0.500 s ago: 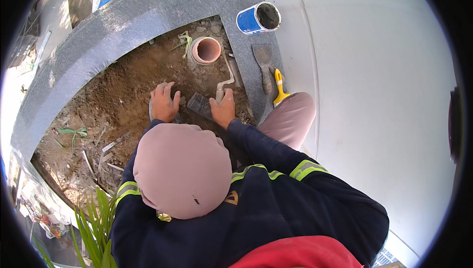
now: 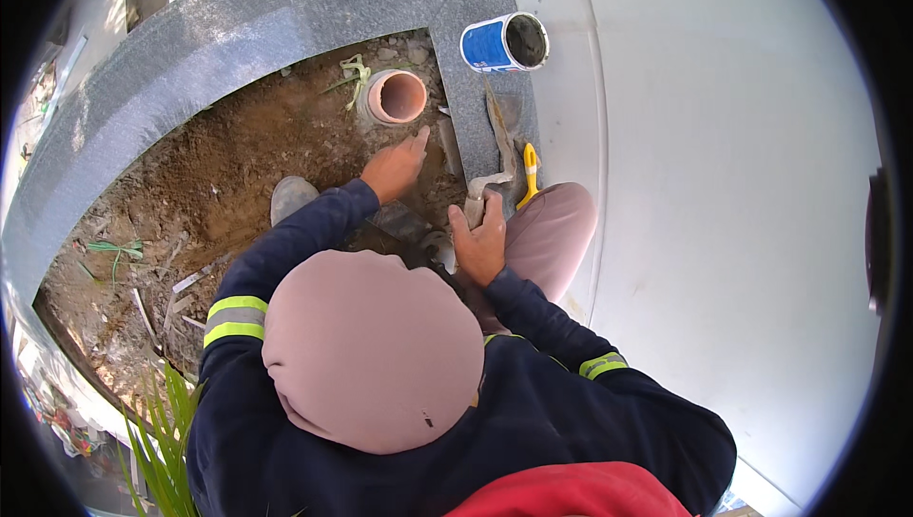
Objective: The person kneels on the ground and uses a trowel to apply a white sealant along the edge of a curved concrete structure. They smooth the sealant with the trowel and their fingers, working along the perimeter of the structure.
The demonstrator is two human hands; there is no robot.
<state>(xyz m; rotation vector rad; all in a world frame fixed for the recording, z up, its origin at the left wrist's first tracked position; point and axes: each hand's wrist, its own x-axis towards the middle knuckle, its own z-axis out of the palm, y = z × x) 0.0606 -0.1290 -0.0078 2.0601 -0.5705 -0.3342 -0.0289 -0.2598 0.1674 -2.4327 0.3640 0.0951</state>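
Here, right fingers [image 2: 494, 208] clamp the trowel handle [image 2: 474, 209], blade [image 2: 503, 139] ahead; left fingers [image 2: 416, 145] bunch together.

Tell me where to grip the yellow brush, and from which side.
Take the yellow brush by its slim handle, probably from above: the handle is uncovered and points away from the bent knee, which sits close by the wider end.
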